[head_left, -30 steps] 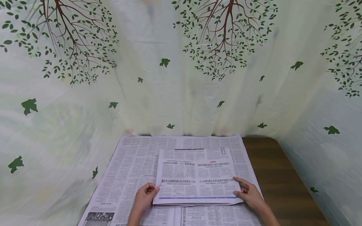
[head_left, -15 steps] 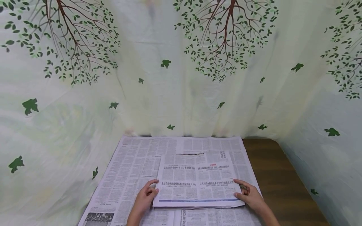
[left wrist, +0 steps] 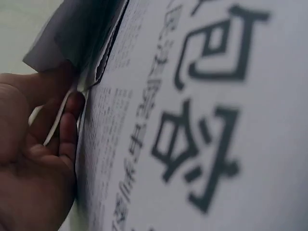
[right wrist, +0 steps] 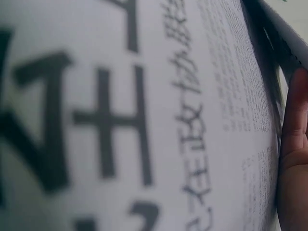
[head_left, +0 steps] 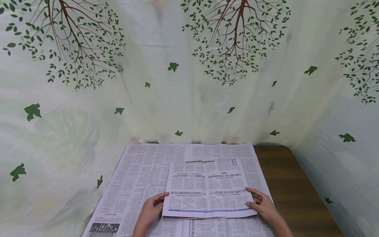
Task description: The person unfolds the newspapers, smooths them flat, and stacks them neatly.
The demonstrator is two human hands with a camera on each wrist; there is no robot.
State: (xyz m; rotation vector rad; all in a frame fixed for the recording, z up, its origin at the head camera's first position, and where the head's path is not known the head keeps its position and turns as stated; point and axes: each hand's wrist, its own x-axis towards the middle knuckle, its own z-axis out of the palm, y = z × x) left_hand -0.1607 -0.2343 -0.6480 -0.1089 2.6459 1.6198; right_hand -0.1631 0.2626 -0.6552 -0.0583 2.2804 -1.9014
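Observation:
A folded newspaper with a blue line along its near edge lies between my hands, over larger spread newspaper. My right hand grips its right edge, thumb on top near the corner. At the left edge, my left hand holds the paper with the index fingertip on the margin; its thumb tip is hidden behind the sheet. In the left wrist view, the fingers curl beside the layered paper edge. The right wrist view shows large print close up and part of the right-hand fingers at the edge.
Spread newspaper sheets cover most of the table. Brown wooden tabletop shows along the right side. A pale curtain printed with trees and green leaves surrounds the table at the back and sides.
The folded newspaper has come slightly nearer, and its left edge has shifted a little right. My left thumb has gone from the top of the paper to behind its edge. The right hand keeps its grip.

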